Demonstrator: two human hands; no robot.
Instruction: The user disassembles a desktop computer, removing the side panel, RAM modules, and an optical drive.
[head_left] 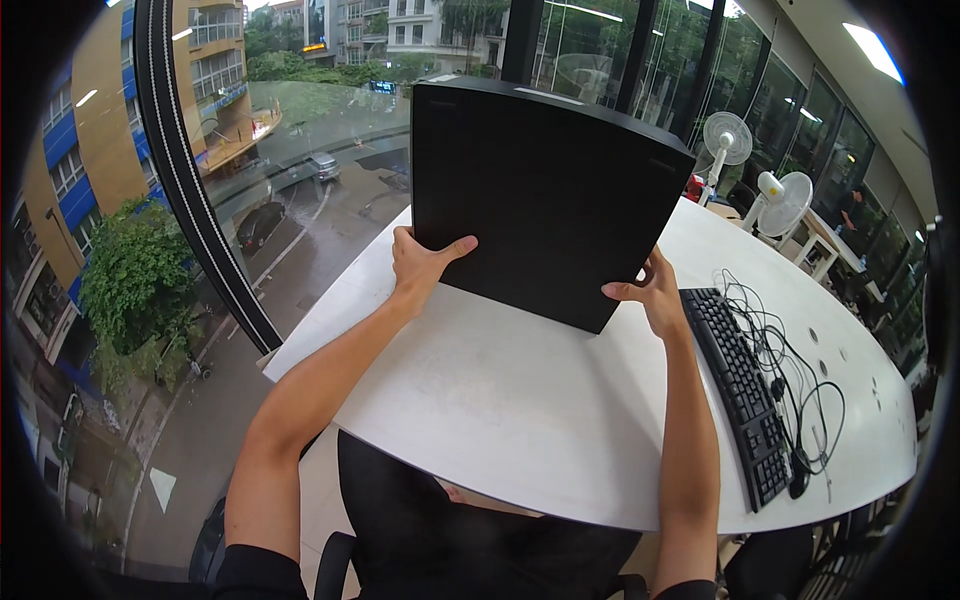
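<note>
A large black computer case [545, 190] stands upright on the white table [520, 410], its flat side panel facing me. My left hand [420, 262] grips its lower left edge, thumb across the front. My right hand [650, 292] holds the lower right edge, fingers curled around the corner. Both forearms reach in from the lower edge.
A black keyboard [740, 390] lies to the right with a tangle of black cables [790, 370] and a mouse [797, 485] beside it. Two white fans [775, 200] stand behind. A window wall is on the left; a black chair [440, 530] is below.
</note>
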